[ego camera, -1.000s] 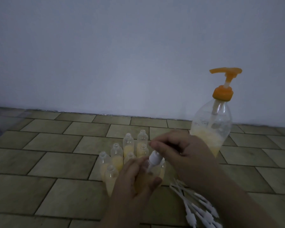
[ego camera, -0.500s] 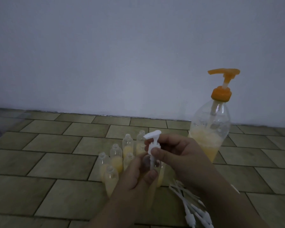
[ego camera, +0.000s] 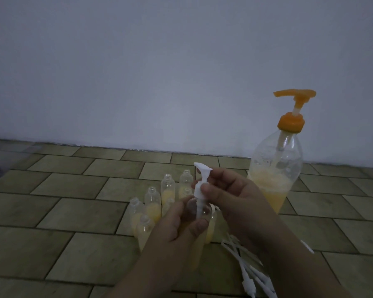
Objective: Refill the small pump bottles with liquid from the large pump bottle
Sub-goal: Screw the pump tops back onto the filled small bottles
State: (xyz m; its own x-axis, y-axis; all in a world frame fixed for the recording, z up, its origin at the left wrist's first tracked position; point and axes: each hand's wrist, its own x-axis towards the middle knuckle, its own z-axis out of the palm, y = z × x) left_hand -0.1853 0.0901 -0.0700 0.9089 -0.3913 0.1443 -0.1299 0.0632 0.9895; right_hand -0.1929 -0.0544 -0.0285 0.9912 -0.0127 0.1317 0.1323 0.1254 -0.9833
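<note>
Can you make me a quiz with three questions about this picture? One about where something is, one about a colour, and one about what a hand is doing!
1. Where does the large pump bottle stand?
A. Right of the hands
B. Left of the hands
C. On a shelf

2. What colour is its pump top?
A. Blue
B. Orange
C. Green

3. What is the right hand doing?
A. Lying flat on the floor
B. Pressing the big pump
C. Pinching a white pump over a small bottle

Answers:
A, it stands on the tiled floor at the right.
B, cap and nozzle are orange.
C, its fingers pinch the white pump while the left hand holds the small bottle.
</note>
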